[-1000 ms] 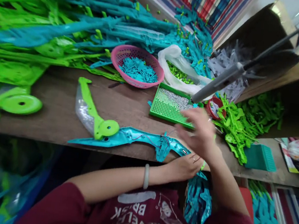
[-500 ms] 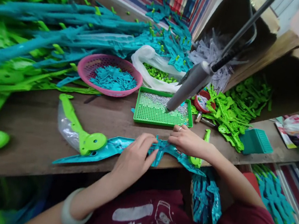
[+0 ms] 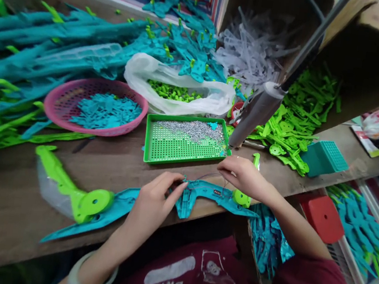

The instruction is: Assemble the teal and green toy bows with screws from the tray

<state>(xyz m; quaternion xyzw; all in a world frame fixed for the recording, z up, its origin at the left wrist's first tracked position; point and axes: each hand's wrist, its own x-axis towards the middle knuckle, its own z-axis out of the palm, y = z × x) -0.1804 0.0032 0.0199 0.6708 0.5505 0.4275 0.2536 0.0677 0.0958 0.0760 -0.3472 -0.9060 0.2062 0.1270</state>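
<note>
Teal toy shell (image 3: 204,193) middle under left hand (image 3: 152,202).

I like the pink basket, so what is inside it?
The pink basket holds a loose heap of small flat teal plastic pieces, all one colour. Part of its mesh floor shows bare. Whatever lies beneath the heap is covered.

Right hand (image 3: 242,176) is back down from the green tray (image 3: 184,157), fingers now on the teal toy shell (image 3: 200,194) near its green wheel end. Left hand (image 3: 152,204) shifts from the bench edge to pinch the shell's middle. Camera tilts right and down, so the hanging screwdriver (image 3: 257,113) sits nearer the tray's corner.
</note>
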